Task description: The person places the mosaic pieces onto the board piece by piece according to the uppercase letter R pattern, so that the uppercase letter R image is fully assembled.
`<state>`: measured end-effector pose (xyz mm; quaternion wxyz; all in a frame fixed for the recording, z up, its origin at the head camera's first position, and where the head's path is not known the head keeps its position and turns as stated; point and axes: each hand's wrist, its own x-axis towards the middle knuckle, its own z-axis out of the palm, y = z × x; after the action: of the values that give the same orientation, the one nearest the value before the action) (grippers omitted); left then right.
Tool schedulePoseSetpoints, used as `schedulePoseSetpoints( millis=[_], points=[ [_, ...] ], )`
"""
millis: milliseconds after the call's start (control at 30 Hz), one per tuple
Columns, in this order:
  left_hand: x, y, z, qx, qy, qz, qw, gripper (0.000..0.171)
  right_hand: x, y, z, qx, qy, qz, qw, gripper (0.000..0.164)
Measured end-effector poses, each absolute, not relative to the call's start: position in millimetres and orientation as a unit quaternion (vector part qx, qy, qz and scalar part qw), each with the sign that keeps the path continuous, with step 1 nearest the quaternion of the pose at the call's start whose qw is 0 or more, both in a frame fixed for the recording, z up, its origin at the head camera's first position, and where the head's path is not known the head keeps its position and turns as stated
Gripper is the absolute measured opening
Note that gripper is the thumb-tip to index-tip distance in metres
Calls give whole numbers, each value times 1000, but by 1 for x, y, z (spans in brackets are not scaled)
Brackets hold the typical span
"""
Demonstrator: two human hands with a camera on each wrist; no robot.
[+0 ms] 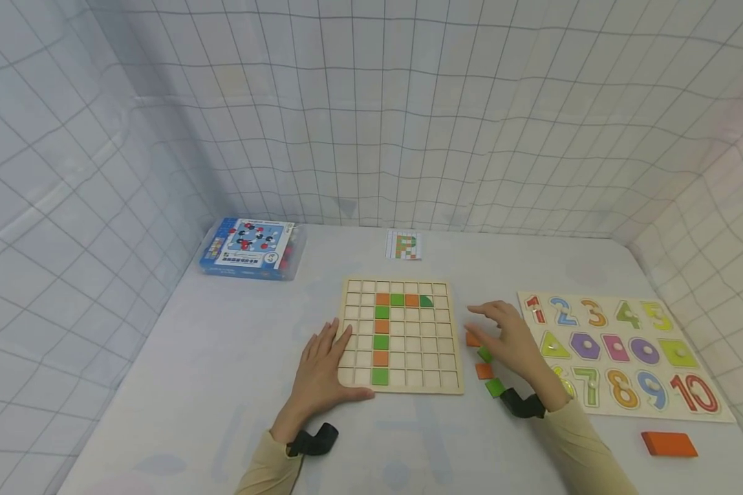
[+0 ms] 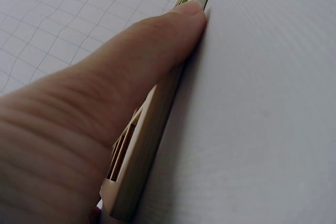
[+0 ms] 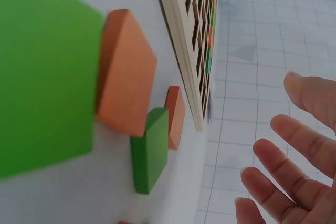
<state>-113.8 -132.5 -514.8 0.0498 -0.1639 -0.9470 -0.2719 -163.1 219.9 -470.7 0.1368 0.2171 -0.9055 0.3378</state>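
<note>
Loosely bent, right hand (image 1: 515,345) hovers; left hand (image 1: 320,376) touches the board (image 1: 420,344).

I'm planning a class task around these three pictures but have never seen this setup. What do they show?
There is no machine here, just a person's bare hands. The wide picture comes from a head-worn camera; the two close ones from cameras on each wrist. On the pale tabletop lie a wooden grid board holding inset tiles, loose orange and green tiles, a pattern card, a molecule-model box, a number-and-shape puzzle and an orange block. The left hand rests against the grid board. The right hand hovers near the loose tiles, its grip holding nothing visible.
</note>
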Motion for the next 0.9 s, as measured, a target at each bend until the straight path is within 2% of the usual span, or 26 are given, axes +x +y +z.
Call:
schedulePoseSetpoints(
  millis=[167,367,533,900],
  points=[
    [-114,-133,-515,-164,-947,-271,49,118,-152,229,-474,202,-914,324,137,41],
    [-113,-133,-514,-160,-948,-274,36,119,-145,234,-480,196,-921,305,144,40],
    [-114,-133,-514,-156,-949,-274,27,119,-140,234,-479,167,-937,280,122,40],
    [-114,-134,-517,-172,-944,-275,66,118,-135,233,-475,113,-962,237,77,34]
  ],
)
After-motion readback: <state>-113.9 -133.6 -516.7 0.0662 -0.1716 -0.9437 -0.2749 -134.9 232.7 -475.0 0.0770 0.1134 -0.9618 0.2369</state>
